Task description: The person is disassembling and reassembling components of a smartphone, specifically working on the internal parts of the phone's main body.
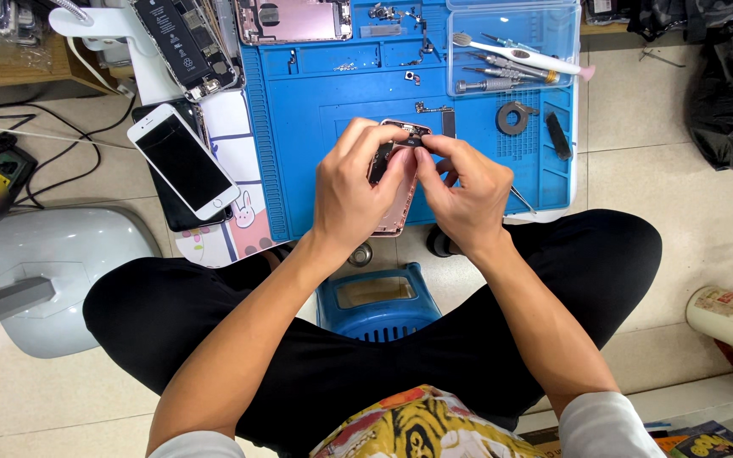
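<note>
A pink phone rear housing (394,222) is held upright-tilted above the blue repair mat (316,127). My left hand (354,191) grips its left side, thumb near the top edge. My right hand (464,188) holds the right side, its fingertips pinching a small dark part (416,138) at the housing's top. Most of the housing is hidden behind both hands.
A white phone (181,159) lies on a dark one left of the mat. An opened phone (187,42) and another pink housing (292,19) lie at the back. A clear tray (512,42) holds screwdrivers. A blue stool (379,305) sits between my legs; a grey fan base (53,271) stands left.
</note>
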